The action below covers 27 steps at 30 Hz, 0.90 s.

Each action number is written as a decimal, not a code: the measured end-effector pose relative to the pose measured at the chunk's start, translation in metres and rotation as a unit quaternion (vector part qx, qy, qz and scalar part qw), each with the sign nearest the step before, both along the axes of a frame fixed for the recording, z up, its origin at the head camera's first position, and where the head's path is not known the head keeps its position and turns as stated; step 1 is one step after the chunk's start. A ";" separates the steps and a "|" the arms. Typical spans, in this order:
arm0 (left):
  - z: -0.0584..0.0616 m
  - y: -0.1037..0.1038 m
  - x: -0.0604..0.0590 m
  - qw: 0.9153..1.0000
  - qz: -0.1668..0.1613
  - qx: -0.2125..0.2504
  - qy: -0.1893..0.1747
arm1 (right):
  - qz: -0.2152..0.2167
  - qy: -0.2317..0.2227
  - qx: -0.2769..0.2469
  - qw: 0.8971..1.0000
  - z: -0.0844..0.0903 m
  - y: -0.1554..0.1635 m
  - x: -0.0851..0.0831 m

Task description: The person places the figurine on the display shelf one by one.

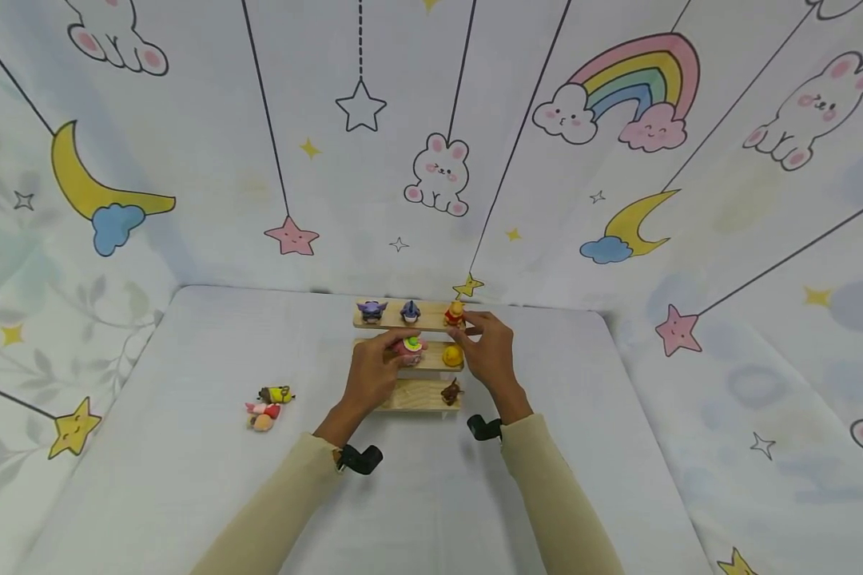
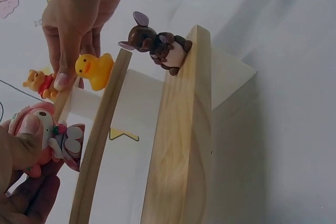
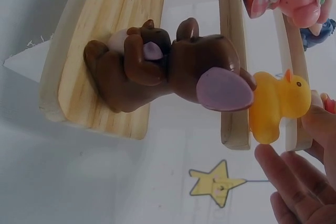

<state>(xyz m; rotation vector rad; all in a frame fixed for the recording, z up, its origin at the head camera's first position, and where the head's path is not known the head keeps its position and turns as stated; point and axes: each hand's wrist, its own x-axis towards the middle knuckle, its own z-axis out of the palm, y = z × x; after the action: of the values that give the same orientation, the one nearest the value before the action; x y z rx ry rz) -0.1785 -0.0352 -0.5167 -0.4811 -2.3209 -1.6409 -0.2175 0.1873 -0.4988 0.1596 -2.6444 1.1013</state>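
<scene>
**Inspector A:** What stood at the centre of the white table (image 1: 187,479)?

**Inspector B:** A wooden stepped shelf (image 1: 410,397) with three levels, which I took as the landmark. On its top step stood a purple figure (image 1: 371,310), a blue figure (image 1: 410,311) and a small yellow bear in red (image 1: 455,314). On the middle step, towards the right end, sat a yellow duck (image 1: 452,356). On the lowest step, also at the right end, stood a brown mouse with lilac ears (image 1: 451,391).

**Inspector A:** And the hands?

**Inspector B:** The left hand (image 1: 371,374) was over the shelf's left half, grasping a pink figure (image 1: 410,348) between thumb and curled fingers. That figure was at the middle step, left of the duck; I could not tell whether it touched the wood. The right hand (image 1: 488,351) was at the shelf's right end with its fingers extended and relaxed, grasping nothing. Its fingertips (image 2: 61,80) lay just beside the duck and the bear; contact could not be confirmed.

**Inspector A:** Anything away from the shelf?

**Inspector B:** Well to the left of the shelf, three more small figures (image 1: 268,407) lay together on the table. Behind the shelf hung a backdrop printed with stars, moons and rabbits (image 1: 437,174).
</scene>
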 end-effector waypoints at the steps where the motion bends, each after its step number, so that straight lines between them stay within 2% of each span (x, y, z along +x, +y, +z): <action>1: 0.000 0.000 -0.001 1.000 -0.001 0.000 -0.002 | 0.002 0.006 0.002 1.000 0.000 0.000 0.000; 4: -0.001 0.002 -0.002 1.000 -0.001 -0.002 -0.003 | 0.008 0.020 0.004 1.000 0.000 0.000 -0.001; 12: 0.001 0.004 -0.002 1.000 -0.002 -0.023 -0.001 | 0.010 0.007 0.001 1.000 0.001 0.001 -0.001; 19: 0.005 0.001 -0.001 1.000 -0.015 -0.015 -0.004 | 0.008 0.005 0.006 1.000 0.001 0.000 -0.001; 27: 0.004 0.000 -0.002 1.000 -0.007 -0.027 0.013 | 0.004 0.002 0.011 1.000 0.001 0.000 -0.001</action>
<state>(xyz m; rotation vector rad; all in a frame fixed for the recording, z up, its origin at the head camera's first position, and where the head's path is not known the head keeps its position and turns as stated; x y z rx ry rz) -0.1807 -0.0356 -0.5125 -0.5282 -2.3531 -1.5720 -0.2185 0.1873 -0.4978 0.1783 -2.6555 1.0726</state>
